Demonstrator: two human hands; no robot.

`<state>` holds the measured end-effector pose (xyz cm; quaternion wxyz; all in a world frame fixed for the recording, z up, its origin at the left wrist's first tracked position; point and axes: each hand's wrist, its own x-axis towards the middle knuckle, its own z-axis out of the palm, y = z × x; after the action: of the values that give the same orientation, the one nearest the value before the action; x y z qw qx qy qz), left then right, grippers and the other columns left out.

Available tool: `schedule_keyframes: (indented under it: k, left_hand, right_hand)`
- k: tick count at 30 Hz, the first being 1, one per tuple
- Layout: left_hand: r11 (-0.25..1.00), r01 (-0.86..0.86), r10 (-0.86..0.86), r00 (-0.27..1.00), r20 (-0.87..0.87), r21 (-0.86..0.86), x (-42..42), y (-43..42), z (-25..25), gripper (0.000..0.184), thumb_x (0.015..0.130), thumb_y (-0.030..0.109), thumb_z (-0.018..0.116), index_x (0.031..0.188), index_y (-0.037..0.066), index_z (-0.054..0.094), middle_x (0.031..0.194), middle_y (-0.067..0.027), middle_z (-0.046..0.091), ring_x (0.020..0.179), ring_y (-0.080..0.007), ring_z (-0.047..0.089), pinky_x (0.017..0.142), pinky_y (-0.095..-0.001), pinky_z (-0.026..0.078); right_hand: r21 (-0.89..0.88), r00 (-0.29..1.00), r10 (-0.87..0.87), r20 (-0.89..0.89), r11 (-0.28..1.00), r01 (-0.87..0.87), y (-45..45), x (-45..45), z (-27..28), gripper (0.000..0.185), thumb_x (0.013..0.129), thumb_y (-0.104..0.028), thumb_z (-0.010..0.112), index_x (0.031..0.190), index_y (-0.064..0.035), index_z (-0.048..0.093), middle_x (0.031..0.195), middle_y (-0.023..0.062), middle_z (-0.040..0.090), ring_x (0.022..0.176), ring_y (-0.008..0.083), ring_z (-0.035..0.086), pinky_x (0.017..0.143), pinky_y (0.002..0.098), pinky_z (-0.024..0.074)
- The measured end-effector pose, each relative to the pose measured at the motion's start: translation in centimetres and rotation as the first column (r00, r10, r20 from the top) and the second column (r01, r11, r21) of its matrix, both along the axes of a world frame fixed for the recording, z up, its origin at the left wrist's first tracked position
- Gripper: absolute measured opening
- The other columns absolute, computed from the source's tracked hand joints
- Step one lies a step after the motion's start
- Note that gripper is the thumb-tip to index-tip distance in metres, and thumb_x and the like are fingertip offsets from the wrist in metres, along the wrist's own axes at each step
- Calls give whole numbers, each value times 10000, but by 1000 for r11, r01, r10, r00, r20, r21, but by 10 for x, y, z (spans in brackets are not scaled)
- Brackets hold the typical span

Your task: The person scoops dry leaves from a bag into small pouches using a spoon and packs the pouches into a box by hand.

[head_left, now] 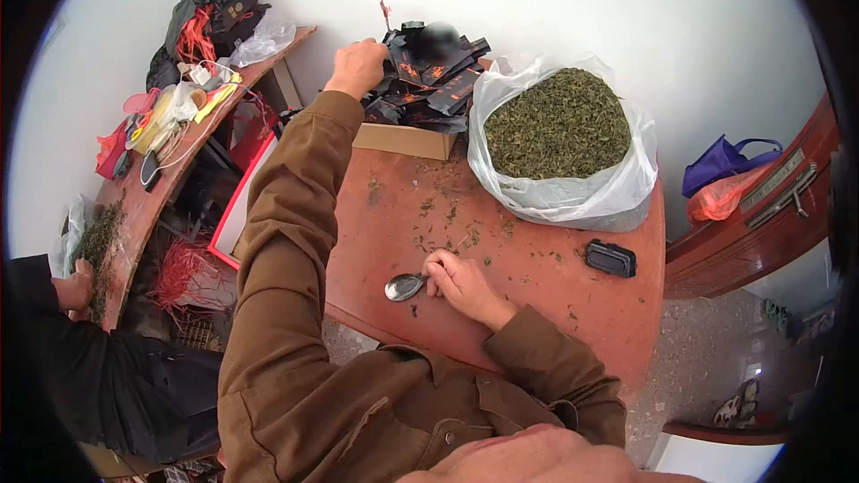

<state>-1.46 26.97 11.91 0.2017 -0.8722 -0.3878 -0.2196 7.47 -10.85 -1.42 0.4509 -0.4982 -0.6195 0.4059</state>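
My left hand (359, 69) is at the left edge of a heap of black packets (419, 76) with orange print, piled in a cardboard box (404, 141). Its fingers are curled closed, and what they pinch is hidden. Low over the red table (376, 215), my right hand (461, 284) grips a metal spoon (404, 287), its bowl pointing left. To the right of the box stands a white plastic bag (573, 201), open and full of dried green leaves (559, 125). Leaf crumbs lie scattered between the bag and my right hand.
A small black case (610, 258) lies near the table's right edge. At left, a side table (179, 156) bears cords, bags and a phone (149, 170). A co-worker's hand (75, 289) touches leaves there. Purple and red bags (727, 165) hang by the door (761, 215).
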Motion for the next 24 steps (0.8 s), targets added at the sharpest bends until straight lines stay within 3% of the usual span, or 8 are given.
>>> schedule_keyframes:
  k: [4,7,11,13,17,19,22,24]
  left_hand:
    - [986,-165,166,986,33,-35,1,-15,14,198,828,106,574,948,134,729,1001,-133,696,908,-376,685,775,-494,547]
    - [982,-188,191,972,136,-34,-2,-33,25,158,837,123,598,951,101,705,984,-135,677,909,-375,685,755,-492,551]
    - [999,-37,29,917,399,12,22,-75,24,211,854,89,573,1042,148,649,1031,-109,650,933,-371,661,743,-510,543]
    - [981,166,-189,921,340,96,38,-70,4,207,886,111,552,1050,167,664,1031,-77,633,979,-339,636,781,-482,543]
    - [973,226,-230,945,234,41,63,-65,-33,176,872,118,594,1024,172,664,982,-60,596,975,-306,617,779,-458,550]
    - [977,157,-134,979,156,-146,66,-69,-29,286,854,270,674,1113,149,655,1093,-83,621,1020,-327,621,855,-468,535]
    - [877,285,-177,940,290,-387,68,-68,-25,624,763,435,757,1288,146,587,1237,-150,605,1101,-366,609,957,-474,496]
    - [853,310,-223,944,245,-420,67,-70,-26,784,709,472,781,1373,148,518,1293,-183,577,1152,-379,590,999,-471,471]
  right_hand:
    - [12,1000,-7,-5,1000,7,2,0,-3,194,1044,-170,460,966,-26,564,708,63,655,647,141,655,607,287,520]
    - [18,1000,-15,12,1000,14,0,1,-2,197,1044,-171,460,965,-22,564,704,64,653,647,140,655,610,289,521]
    - [28,999,-32,12,999,31,0,-2,-3,171,1023,-158,475,975,-30,576,687,85,659,630,205,659,595,339,512]
    - [36,1000,-25,-6,999,25,1,-2,-7,172,1023,-159,475,969,-32,576,686,83,659,627,207,659,595,343,512]
    - [47,1000,-28,-9,998,28,0,-2,-5,172,1022,-160,475,957,-36,575,683,80,656,620,213,656,593,347,511]
    - [59,999,-35,-1,998,35,2,-3,-7,174,1023,-164,475,955,-38,574,682,80,657,621,222,658,595,352,511]
    - [53,999,-36,23,998,35,1,-1,-4,183,1025,-175,473,955,-39,574,682,84,660,627,237,663,601,361,513]
    - [44,999,-28,28,999,27,0,-2,-2,189,1026,-182,471,955,-39,572,683,87,663,632,245,666,606,367,514]
